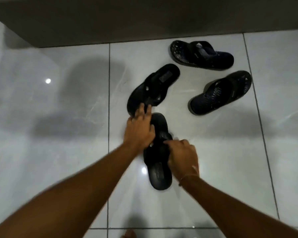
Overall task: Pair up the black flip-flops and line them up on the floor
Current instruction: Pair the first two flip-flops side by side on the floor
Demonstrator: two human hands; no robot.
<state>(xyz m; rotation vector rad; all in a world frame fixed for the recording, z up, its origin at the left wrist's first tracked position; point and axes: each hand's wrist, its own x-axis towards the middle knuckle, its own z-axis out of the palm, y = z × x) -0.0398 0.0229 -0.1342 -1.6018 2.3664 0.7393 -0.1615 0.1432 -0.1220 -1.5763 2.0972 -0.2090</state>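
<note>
My right hand (183, 156) grips the near flip-flop (159, 174) by its strap, hiding its middle. My left hand (138, 127), fingers spread, rests over both plain flip-flops' toes; its hold is unclear.

One wide camera on my head looks steeply down and forward at the glossy white tiled floor (58, 152), close enough that my forearms enter from six o'clock; the grey wall base (144, 23) runs across twelve o'clock.

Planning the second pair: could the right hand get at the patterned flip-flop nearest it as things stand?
Probably not yet: the right hand is gripping the plain flip-flop. Bare floor leads to the patterned flip-flop.
</note>
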